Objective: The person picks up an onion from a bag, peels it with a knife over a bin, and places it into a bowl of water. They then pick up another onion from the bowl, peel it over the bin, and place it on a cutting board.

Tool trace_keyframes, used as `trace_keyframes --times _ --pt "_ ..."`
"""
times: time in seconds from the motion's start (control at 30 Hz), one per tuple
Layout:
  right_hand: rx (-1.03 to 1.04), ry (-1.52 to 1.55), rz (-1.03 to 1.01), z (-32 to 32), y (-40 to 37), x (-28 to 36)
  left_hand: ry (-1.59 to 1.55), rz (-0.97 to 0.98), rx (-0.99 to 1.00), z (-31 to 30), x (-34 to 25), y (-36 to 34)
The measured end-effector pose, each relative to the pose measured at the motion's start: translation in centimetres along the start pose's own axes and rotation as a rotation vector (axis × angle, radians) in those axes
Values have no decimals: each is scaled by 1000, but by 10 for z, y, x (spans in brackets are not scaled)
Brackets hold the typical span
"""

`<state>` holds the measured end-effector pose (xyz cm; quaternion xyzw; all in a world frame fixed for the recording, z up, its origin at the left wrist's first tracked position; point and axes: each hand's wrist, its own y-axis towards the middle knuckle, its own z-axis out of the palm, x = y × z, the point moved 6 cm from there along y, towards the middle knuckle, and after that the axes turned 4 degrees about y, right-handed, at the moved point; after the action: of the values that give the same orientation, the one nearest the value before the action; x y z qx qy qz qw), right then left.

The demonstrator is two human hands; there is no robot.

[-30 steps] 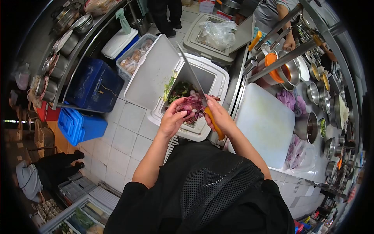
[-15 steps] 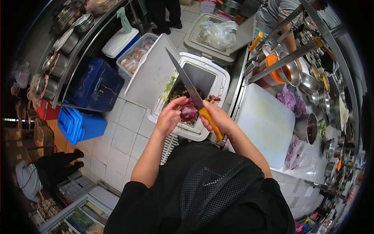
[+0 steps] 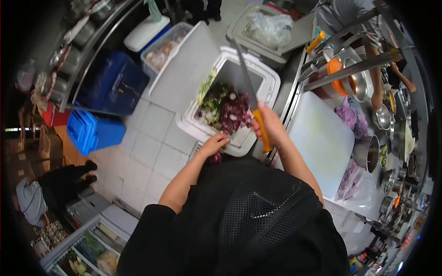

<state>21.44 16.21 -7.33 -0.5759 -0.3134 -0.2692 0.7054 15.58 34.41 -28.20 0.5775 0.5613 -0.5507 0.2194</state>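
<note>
My right hand (image 3: 270, 124) grips a large kitchen knife by its yellow handle (image 3: 262, 131). Its long blade (image 3: 247, 76) points up and away over the bin. My left hand (image 3: 215, 144) is at the near rim of the white bin (image 3: 188, 123), fingers stretched toward the right and nothing seen in them. Just below that hand, part of a red onion (image 3: 215, 158) shows, the rest hidden by my hand and black clothing. Inside the open bin lie red onion skins (image 3: 234, 112) and green and pale vegetable scraps (image 3: 212, 103).
To the right, a white cutting board (image 3: 317, 142) lies on the steel counter, with metal pots (image 3: 366, 154) and purple bags beyond. A second lidded bin (image 3: 239, 27) stands ahead. Blue tubs (image 3: 94, 133) are at left. Other people (image 3: 340, 18) stand nearby.
My left hand has dropped toward me, away from over the bin, and the red onion now shows lower, below it. My right hand has shifted right with the knife, uncovering the scraps.
</note>
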Motion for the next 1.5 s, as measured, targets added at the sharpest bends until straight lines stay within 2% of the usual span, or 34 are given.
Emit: trace_keyframes --times 0.03,0.07,0.13,0.17,0.2,0.27,0.33,0.4,0.43,0.6,0.67,0.73,0.8,0.83,0.9,1.0,1.07,1.3,1.5 --pt "5 -30 -52 -7 -3 -3 -282 -90 94 12 -1 -17" --pt "15 -62 -113 -14 -2 -3 -312 -284 138 10 4 -24" --pt "-9 -172 -116 -23 1 -11 -652 -174 43 14 16 -27" --pt "7 -213 -118 -28 5 -20 -558 -122 94 20 20 -33" --pt "1 -224 -97 -28 5 -27 -568 -143 92 15 17 -39" --pt "-29 -177 -71 -29 2 -40 -345 -191 224 11 -1 -50" --pt "-33 -161 -61 -29 -2 -48 -350 -240 191 8 6 -60" --pt "-38 -141 -64 -28 -7 -49 -257 20 -47 -3 24 -72" --pt "-32 -148 -69 -26 -9 -49 -285 -141 51 -2 37 -81" --pt "27 -146 -111 -8 -24 -46 -138 -155 83 -17 64 -94" --pt "57 -152 -91 -2 -27 -44 -592 -404 42 -21 80 -98" --pt "132 -151 -105 6 -29 -43 -772 -355 -98 -41 74 -102" --pt "147 -132 -60 4 -31 -47 -1015 -325 -126 -59 31 -117" --pt "159 -106 -36 5 -31 -48 -1025 -329 -141 -61 24 -121" --pt "180 -108 -30 10 -33 -48 -1070 -169 -152 -67 0 -119" --pt "216 -129 -68 15 -40 -48 -1094 -29 -136 -61 -42 -112" --pt "182 -262 -93 15 -45 -48 -1036 99 -89 -54 -67 -107" --pt "317 -336 -184 19 -60 -37 -856 138 -76 -53 -139 -101" --pt "296 -239 -180 7 -63 -30 -652 163 3 -53 -178 -95"
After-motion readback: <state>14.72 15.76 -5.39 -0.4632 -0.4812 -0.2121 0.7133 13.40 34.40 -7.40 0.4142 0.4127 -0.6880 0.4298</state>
